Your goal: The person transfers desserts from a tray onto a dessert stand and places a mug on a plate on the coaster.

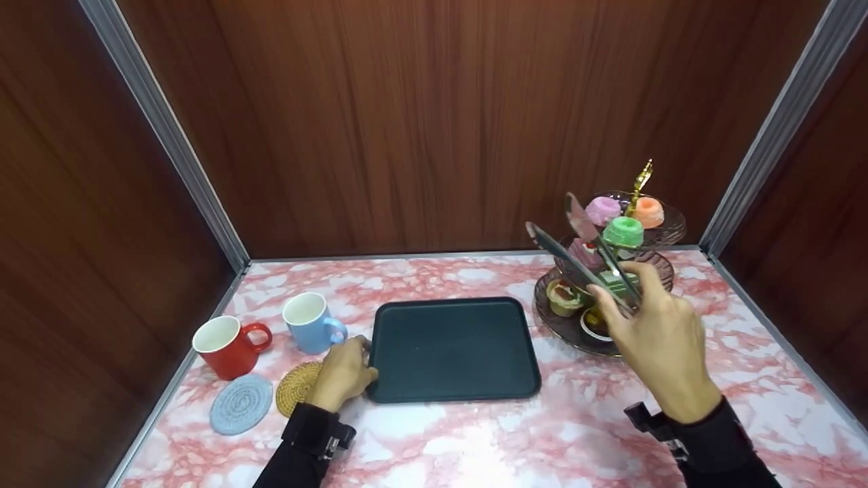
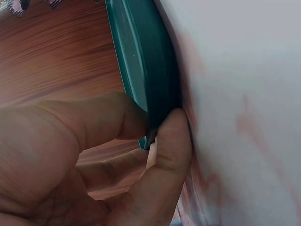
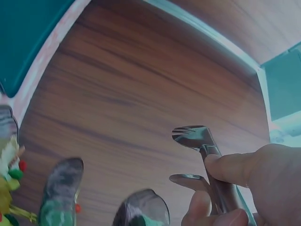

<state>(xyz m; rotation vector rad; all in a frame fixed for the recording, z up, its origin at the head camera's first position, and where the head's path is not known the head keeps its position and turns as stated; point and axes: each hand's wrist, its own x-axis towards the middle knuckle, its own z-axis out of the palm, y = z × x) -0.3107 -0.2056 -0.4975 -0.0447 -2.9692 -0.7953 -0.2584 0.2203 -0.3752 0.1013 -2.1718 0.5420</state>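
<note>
In the head view, a dark green rectangular tray lies flat on the marbled table. My left hand pinches its left rim; in the left wrist view the thumb and a finger grip the tray's edge from both sides. My right hand holds metal serving tongs, their jaws spread with nothing between them. They are raised in front of a tiered glass stand bearing purple, orange and green cakes. In the right wrist view the tongs show a forked tip.
A red mug and a light blue mug stand left of the tray. Before them lie a grey-blue coaster and a woven tan coaster. A tart sits on the stand's lowest tier. Wooden panels enclose the table.
</note>
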